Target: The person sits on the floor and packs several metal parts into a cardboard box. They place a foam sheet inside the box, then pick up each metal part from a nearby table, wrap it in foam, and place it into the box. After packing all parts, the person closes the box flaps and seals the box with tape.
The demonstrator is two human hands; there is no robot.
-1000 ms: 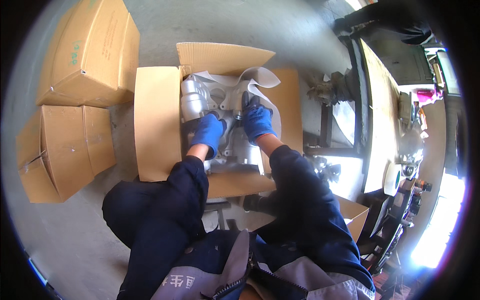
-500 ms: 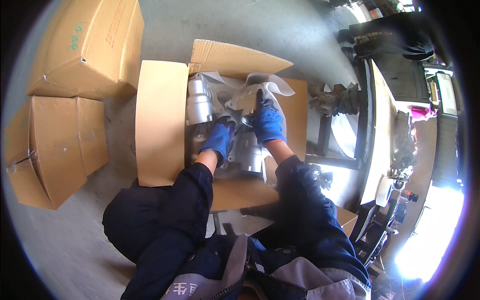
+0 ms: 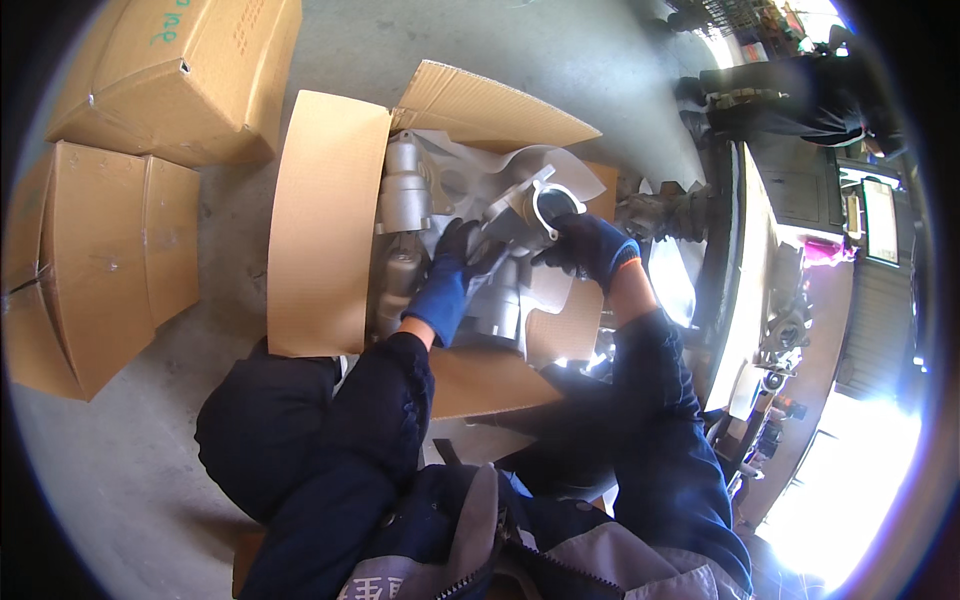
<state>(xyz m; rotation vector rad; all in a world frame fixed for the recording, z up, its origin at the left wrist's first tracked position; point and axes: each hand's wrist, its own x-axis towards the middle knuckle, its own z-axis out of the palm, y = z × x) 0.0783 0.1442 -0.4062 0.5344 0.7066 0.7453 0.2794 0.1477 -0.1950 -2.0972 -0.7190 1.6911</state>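
Note:
My right hand [image 3: 592, 250], in a blue and black glove, grips the rim side of a silver cast metal housing [image 3: 515, 215] with a round flanged opening facing up and right. My left hand [image 3: 447, 285], gloved alike, has its fingers curled against the housing's lower left end; its fingertips are partly hidden. The housing is tilted above an open cardboard box [image 3: 330, 230]. Inside, another silver housing [image 3: 404, 190] stands at the left, and one [image 3: 497, 305] lies below my hands. White wrapping sheet [image 3: 545, 165] lies bunched behind them.
Two closed cardboard boxes, one upper [image 3: 170, 80] and one lower [image 3: 100, 260], stand on the floor at left. A workbench [image 3: 750, 290] with metal parts runs along the right. Another person's dark-clothed legs [image 3: 780, 95] show at the upper right.
The housing has been lifted and turned, so its round opening now shows. My right hand has moved right and down to its rim; my left hand has shifted slightly right.

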